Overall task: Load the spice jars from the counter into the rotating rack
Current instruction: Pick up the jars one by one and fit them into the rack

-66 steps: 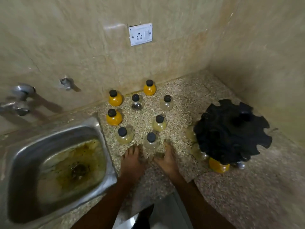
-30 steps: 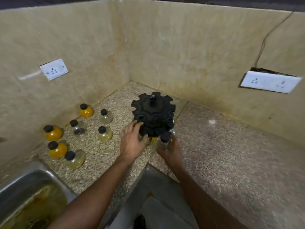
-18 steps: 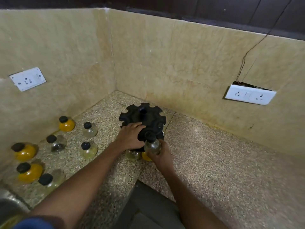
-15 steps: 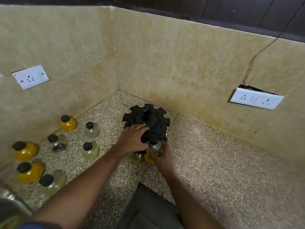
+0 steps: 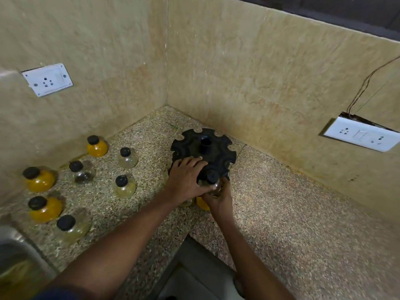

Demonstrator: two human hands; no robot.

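A black rotating rack [image 5: 213, 152] with notched slots stands on the counter near the corner. My right hand [image 5: 218, 199] grips a clear black-capped spice jar [image 5: 212, 180] at the rack's front edge. My left hand [image 5: 186, 180] rests on the rack's top, fingers spread over its near rim. An orange jar [image 5: 202, 205] and a pale one sit in the rack's lower tier, mostly hidden by my hands. Several jars stand loose on the counter at left, among them three orange ones [image 5: 97, 146] [image 5: 40, 179] [image 5: 44, 208] and clear ones [image 5: 127, 158] [image 5: 124, 187].
The speckled granite counter [image 5: 281, 213] runs into a tiled corner. A steel sink [image 5: 15, 254] lies at the lower left. White wall sockets [image 5: 46, 79] [image 5: 361, 136] sit on both walls, with loose wires above the right one.
My right hand picked a clear jar off the counter and carried it to the rack's front. My left hand moved onto the rack's top. The view swung right from the sink.
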